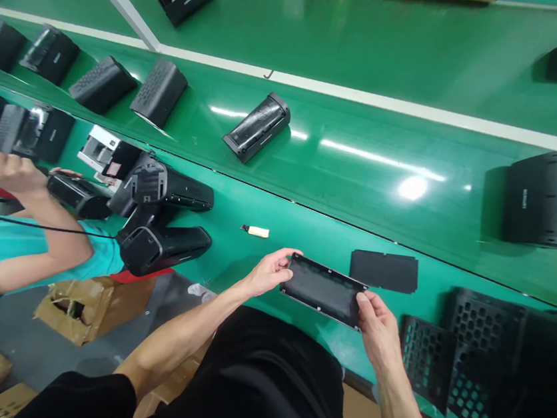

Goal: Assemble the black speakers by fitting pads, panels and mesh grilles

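Observation:
A black rectangular panel with a raised rim and small fastening points (322,289) is held between my two hands above the green bench. My left hand (271,274) pinches its left end, thumb on top. At the other end, my right hand (376,324) grips the right edge with the thumb on the near face. Just beyond the panel lies a flat black sheet (385,271) with notched edges. A small cutter-like tool with a pale yellow handle (256,231) rests on the bench ahead of my left hand.
Perforated black panels (427,360) stand at the right. Black housings (174,244) are piled on the left, near a co-worker's arm (49,236). A green conveyor (367,138) beyond the bench carries several black housings (257,127). Cardboard boxes (96,309) sit on the floor.

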### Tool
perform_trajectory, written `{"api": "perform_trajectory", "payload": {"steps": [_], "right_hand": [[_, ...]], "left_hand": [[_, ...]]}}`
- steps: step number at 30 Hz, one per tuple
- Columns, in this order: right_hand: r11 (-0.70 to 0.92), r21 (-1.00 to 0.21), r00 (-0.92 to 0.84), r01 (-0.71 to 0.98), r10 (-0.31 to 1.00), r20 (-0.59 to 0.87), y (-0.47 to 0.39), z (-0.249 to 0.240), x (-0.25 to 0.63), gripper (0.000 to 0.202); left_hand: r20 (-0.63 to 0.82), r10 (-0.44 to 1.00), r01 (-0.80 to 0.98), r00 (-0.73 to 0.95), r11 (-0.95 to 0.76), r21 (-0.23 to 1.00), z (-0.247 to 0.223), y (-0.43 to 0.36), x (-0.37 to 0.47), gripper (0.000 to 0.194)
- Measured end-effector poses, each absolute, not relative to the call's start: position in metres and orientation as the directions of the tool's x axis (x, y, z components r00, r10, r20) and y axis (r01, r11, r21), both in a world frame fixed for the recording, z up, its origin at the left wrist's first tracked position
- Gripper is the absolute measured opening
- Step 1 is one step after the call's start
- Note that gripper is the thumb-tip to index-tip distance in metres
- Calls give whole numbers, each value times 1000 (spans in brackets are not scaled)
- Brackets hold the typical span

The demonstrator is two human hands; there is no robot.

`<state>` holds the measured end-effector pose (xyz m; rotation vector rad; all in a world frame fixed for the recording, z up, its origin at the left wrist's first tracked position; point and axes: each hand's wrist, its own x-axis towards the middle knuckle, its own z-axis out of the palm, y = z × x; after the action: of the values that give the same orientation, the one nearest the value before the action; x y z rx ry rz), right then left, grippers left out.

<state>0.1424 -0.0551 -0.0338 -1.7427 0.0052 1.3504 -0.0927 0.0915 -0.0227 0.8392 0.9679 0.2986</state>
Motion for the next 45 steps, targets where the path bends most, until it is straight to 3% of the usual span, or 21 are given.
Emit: {"api": "perform_trajectory", "payload": {"steps": [15,20,23,26,29,32,38,42,45], "right_hand": [[-540,-667,411,-514,527,-743,-47,-28,145,56],[-498,-712,391,-495,604,-694,-35,-23,151,55],[-462,-754,401,-466,650,-646,-21,-17,150,49],[-441,-770,405,-461,667,-625,-3,-11,144,46],[-427,-791,394,-437,700,-596,18,-7,132,48],[-408,-826,387,-389,742,-548,38,-5,121,49],[-440,-798,352,-413,730,-585,59,-3,105,52],[-478,-788,276,-387,756,-594,63,-12,113,45],[-495,-835,209,-240,813,-543,99,-33,142,50]], "left_hand": [[-548,621,56,560,632,773,-26,92,-93,61],[-539,648,-118,539,691,713,-32,97,-95,62],[-528,670,-305,521,724,618,-33,101,-96,75],[-421,729,-489,540,679,548,-30,100,-93,102],[-288,716,-505,636,668,546,-28,98,-85,115],[-251,656,-429,712,689,584,-28,100,-79,106],[-271,743,-442,612,606,662,-37,112,-85,91],[-253,792,-558,556,581,593,-49,114,-88,70],[-242,832,-661,499,546,515,-58,115,-94,60]]}}
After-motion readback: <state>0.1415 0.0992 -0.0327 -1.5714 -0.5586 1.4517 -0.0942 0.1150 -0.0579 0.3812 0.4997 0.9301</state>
